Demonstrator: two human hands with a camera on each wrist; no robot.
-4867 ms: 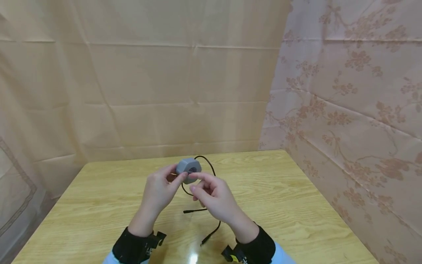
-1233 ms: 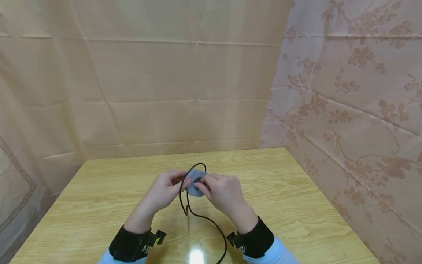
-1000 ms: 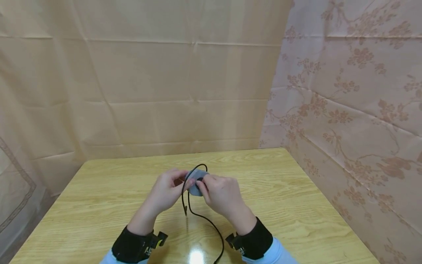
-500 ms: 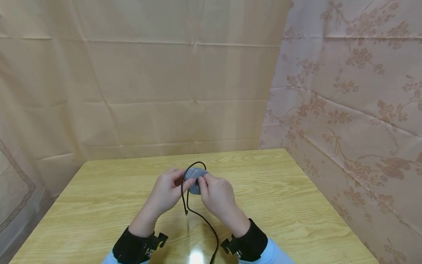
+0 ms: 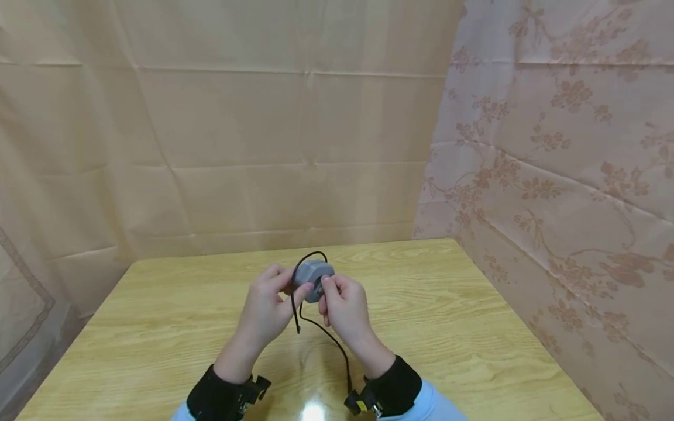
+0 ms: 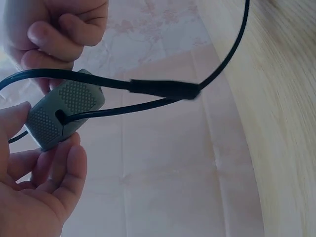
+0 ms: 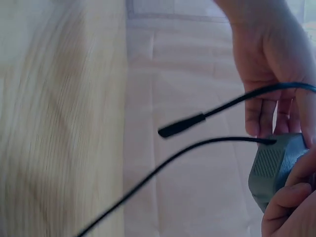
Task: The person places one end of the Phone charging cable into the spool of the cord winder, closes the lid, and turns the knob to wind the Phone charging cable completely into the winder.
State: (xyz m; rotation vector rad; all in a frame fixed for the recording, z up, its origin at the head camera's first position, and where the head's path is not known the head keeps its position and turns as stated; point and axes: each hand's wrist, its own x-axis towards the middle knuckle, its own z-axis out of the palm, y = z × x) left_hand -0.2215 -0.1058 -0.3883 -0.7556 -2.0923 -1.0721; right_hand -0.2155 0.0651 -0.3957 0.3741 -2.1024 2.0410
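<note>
A grey, faceted cable winder with a round dark recess is held up over the table. My left hand pinches its left side between thumb and fingers. My right hand has thumb and index finger at the recess, gripping there. A black cable comes out of the winder; one part loops over the top and down past the left thumb, the other hangs to the lower right. The left wrist view shows cable leaving a hole in the textured side. A slim black plug dangles in the right wrist view.
The wood-grain table lies under both hands. Behind it hangs a beige cloth, with a floral cloth on the right. Black wrist straps with small cameras sit on both forearms.
Over the last second the winder has risen slightly and tilted, and the lower cable end hangs higher. Since several seconds ago, the cable has come to loop over the left thumb.
</note>
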